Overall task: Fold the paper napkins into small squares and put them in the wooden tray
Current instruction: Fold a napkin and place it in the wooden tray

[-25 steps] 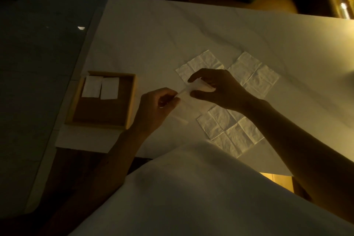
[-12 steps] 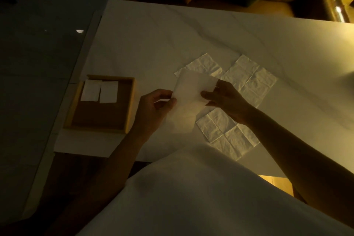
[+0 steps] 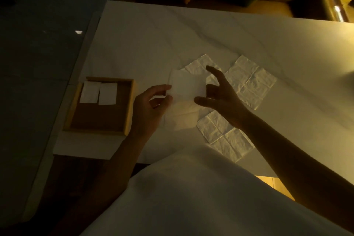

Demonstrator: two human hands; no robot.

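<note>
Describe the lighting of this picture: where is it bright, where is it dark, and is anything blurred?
Head view: dim, warm yellow light. The marble table is brightest at its right side, while the floor at left is almost black. Both forearms are dark silhouettes. The left hand throws a shadow beneath the held napkin, which looks soft compared with the crisp creases of the unfolded napkins. The table edges bow slightly.

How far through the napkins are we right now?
Done: two folded squares lie side by side in the wooden tray. In hand: the left hand pinches a partly folded napkin, the right hand open beside it. Left: three unfolded napkins lie on the table.
</note>
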